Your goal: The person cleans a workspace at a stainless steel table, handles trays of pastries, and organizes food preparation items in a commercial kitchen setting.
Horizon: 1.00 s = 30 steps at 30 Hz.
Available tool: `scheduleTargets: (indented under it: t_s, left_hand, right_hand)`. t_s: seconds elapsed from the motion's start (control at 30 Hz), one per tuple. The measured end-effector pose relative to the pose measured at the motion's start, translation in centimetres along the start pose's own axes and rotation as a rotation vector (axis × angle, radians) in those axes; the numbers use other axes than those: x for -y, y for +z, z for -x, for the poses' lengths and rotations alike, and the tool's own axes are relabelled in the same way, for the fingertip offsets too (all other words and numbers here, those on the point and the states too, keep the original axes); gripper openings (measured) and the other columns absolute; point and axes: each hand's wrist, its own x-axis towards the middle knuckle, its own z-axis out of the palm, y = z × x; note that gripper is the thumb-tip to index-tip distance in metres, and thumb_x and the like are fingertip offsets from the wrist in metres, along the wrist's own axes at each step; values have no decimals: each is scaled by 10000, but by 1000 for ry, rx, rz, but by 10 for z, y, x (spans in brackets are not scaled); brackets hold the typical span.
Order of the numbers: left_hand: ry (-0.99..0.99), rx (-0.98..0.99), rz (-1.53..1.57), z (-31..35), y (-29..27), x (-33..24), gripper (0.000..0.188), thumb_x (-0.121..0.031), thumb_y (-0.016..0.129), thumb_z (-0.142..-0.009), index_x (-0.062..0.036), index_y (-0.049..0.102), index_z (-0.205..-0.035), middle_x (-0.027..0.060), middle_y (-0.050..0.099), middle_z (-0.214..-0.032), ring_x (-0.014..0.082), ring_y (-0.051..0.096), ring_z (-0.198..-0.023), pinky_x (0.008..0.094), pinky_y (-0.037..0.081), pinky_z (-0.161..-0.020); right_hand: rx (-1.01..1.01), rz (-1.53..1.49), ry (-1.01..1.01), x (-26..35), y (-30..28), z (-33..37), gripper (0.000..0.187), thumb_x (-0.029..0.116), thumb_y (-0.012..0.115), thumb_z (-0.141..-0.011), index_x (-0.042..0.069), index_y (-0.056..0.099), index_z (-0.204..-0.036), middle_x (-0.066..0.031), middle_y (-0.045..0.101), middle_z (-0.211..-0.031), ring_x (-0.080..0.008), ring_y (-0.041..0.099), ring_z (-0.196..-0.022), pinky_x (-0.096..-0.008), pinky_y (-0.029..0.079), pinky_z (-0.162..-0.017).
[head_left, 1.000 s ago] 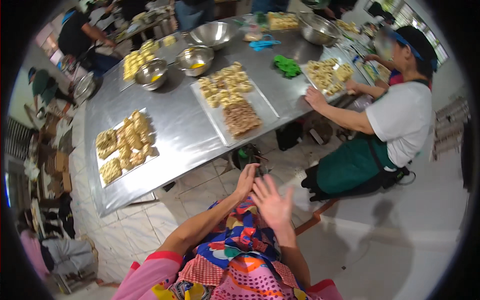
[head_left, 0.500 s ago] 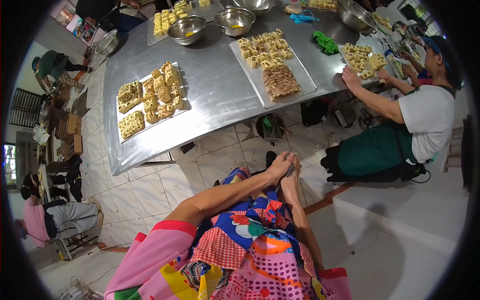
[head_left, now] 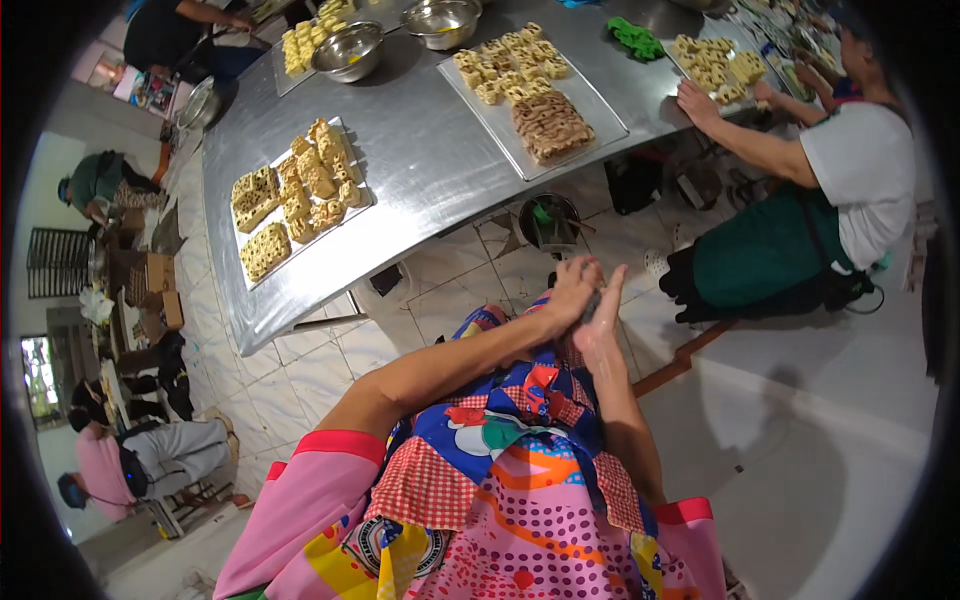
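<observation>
Both of my hands meet in front of my patterned apron [head_left: 520, 470], short of the metal table's near edge. My left hand [head_left: 570, 292] lies against the right palm, its fingers curled over a small dark grey thing [head_left: 594, 301]. That thing is mostly hidden between the hands, and its kind cannot be made out. My right hand [head_left: 602, 330] is turned palm inward, with its fingers stretched out and the thumb apart. Neither hand touches the table or the trays.
On the metal table [head_left: 400, 190] lie a left tray [head_left: 285, 262] and a middle tray [head_left: 612, 125] of cut yellow cake pieces. Steel bowls [head_left: 347, 52] stand farther back. A person in a green apron [head_left: 750, 245] works at the right. Beneath the table is a dark bucket [head_left: 548, 222].
My hands have parted somewhat from a tight clasp; the right fingers now stretch outward. The view has shifted, so the table and trays sit slightly higher.
</observation>
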Motion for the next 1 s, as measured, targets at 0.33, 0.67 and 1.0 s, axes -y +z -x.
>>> scheduleTargets:
  t_s: [0.33, 0.67, 1.0]
  left_hand:
    - [356, -319, -314, -14, -96, -13, 286, -193, 431, -925, -19, 518, -1135, 173, 504, -1135, 286, 459, -1115, 359, 356, -958]
    - [2, -612, -1052, -105, -152, 35, 487, -428, 358, -935, -191, 376, -1360, 128, 89, -1490, 407, 77, -1352, 587, 92, -1048]
    - [231, -712, -1026, -136, -138, 35, 430, -343, 348, -940, -159, 430, -1320, 147, 189, -1456, 365, 207, -1319, 458, 164, -1073]
  right_hand:
    - [222, 280, -125, 33, -72, 54, 718, 549, 322, -910, 38, 219, -1403, -192, 306, -1397, -276, 302, -1299, -411, 238, -1059]
    - [-311, 559, -106, 58, -243, -7, 621, 503, 389, -914, 38, 375, -1327, -174, 458, -1286, -260, 438, -1199, -391, 326, -1001]
    - [-353, 743, 74, 70, -322, -68, 521, 455, 388, -937, 55, 455, -1264, -126, 558, -1150, -214, 534, -1058, -344, 407, -884]
